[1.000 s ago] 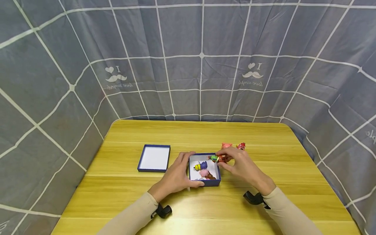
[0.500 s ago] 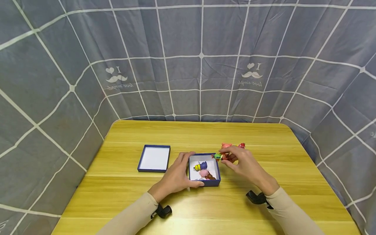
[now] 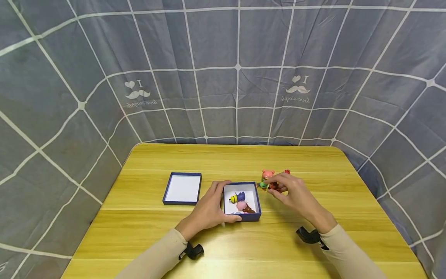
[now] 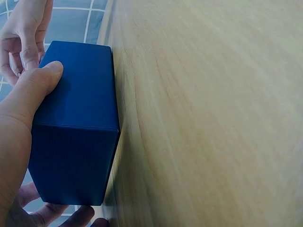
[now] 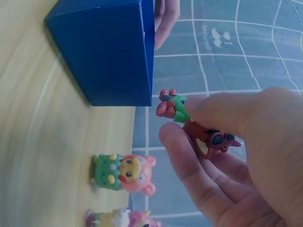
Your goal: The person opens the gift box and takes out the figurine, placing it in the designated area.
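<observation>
Brown figurine (image 5: 195, 131) in right fingers (image 5: 182, 157), outside box rim (image 3: 259, 201), tabletop (image 3: 343, 193) stretching rightward.

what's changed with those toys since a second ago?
The right hand, pinching the brown figurine, has moved it rightward from over the rim of the blue box to its right. Nothing was let go. The left hand still holds the box; the lid and boxed toys stayed put.

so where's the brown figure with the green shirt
In the head view, the brown figure is held in the right hand, beside the right edge of the blue box, with the pink-hooded figure just beyond it.
</observation>
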Demonstrator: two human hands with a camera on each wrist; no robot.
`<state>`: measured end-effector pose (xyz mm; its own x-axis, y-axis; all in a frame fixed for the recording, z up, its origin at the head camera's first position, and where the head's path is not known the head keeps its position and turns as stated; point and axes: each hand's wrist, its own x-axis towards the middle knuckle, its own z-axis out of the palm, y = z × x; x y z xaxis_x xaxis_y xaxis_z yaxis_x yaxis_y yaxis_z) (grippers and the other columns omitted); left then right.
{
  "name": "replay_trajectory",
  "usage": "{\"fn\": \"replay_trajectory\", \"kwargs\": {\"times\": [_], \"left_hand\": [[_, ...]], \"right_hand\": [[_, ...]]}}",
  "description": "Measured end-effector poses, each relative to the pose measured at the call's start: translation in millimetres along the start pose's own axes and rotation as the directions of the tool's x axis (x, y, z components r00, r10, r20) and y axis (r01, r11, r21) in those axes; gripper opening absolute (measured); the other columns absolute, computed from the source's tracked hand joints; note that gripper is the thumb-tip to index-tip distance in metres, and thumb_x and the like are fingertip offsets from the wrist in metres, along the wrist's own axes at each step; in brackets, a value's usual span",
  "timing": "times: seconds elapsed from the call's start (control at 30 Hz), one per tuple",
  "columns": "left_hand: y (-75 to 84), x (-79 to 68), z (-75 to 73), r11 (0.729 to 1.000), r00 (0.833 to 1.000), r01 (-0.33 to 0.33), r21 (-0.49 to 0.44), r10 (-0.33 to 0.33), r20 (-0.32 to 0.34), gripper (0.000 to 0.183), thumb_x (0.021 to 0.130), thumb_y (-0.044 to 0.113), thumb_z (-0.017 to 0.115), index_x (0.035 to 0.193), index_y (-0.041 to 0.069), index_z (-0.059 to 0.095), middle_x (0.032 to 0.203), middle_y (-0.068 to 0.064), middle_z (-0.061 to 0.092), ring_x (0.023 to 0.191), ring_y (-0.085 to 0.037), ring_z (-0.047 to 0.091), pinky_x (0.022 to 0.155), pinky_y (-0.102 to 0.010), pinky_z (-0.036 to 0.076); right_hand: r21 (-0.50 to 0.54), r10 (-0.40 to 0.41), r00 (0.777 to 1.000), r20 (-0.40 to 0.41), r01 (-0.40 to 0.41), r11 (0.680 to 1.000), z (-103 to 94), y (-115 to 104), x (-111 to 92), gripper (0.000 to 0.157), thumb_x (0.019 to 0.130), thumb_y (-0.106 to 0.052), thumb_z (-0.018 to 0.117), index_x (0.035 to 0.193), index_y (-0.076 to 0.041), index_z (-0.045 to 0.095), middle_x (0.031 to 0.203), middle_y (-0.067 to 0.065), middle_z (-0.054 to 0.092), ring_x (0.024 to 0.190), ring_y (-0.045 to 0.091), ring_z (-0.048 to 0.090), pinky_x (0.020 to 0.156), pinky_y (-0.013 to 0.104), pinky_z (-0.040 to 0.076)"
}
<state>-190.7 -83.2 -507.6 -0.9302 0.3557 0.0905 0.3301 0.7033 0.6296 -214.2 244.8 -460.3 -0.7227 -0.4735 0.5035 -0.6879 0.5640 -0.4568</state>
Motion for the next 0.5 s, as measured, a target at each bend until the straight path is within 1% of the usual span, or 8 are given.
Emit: {"fn": "replay_trajectory", "kwargs": {"times": [0.1,0.27,0.37,0.5], "left_hand": [[0.1,-0.2,-1.2,1.000,1.000,0.000,-0.002,0.000,-0.001,0.126,0.079,0.068,0.104,0.177,0.020,0.041,0.160,-0.012,0.058,0.125,-0.027,0.067,0.100,-0.050,0.063],[0.6,-1.3,-2.9,1.000,1.000,0.000,-0.011,0.000,0.002,0.126,0.080,0.067,0.104,0.177,0.018,0.041,0.162,-0.013,0.057,0.128,-0.029,0.067,0.102,-0.052,0.063],[0.7,-1.5,-2.6,1.000,1.000,0.000,-0.008,0.000,0.001,0.126,0.080,0.067,0.104,0.178,0.018,0.041,0.162,-0.014,0.057,0.128,-0.030,0.068,0.103,-0.053,0.063],[0.2,-1.0,-1.0,1.000,1.000,-0.003,-0.004,0.003,0.006,0.127,0.080,0.068,0.103,0.178,0.018,0.041,0.161,-0.015,0.057,0.128,-0.029,0.068,0.104,-0.054,0.064]], "right_hand": [[-0.020,0.009,1.000,-0.002,-0.009,1.000,-1.3,0,0,0.034,0.090,0.005,0.097,0.120,-0.007,0.085,0.103,0.002,0.082,0.083,0.007,0.077,0.074,0.028,0.069],[-0.031,0.031,1.000,-0.007,-0.031,0.999,-5.0,0,-1,0.026,0.095,-0.001,0.095,0.117,-0.011,0.086,0.101,-0.003,0.081,0.083,0.004,0.074,0.074,0.028,0.068],[-0.030,0.037,0.999,-0.014,-0.037,0.999,-7.6,1,-3,0.024,0.097,0.000,0.093,0.117,-0.012,0.086,0.098,-0.005,0.078,0.083,0.003,0.071,0.073,0.028,0.067],[-0.040,0.037,0.999,-0.025,-0.038,0.998,-10.5,3,-8,0.024,0.097,0.002,0.093,0.116,-0.010,0.085,0.099,-0.003,0.079,0.082,0.003,0.073,0.072,0.028,0.067]]}}
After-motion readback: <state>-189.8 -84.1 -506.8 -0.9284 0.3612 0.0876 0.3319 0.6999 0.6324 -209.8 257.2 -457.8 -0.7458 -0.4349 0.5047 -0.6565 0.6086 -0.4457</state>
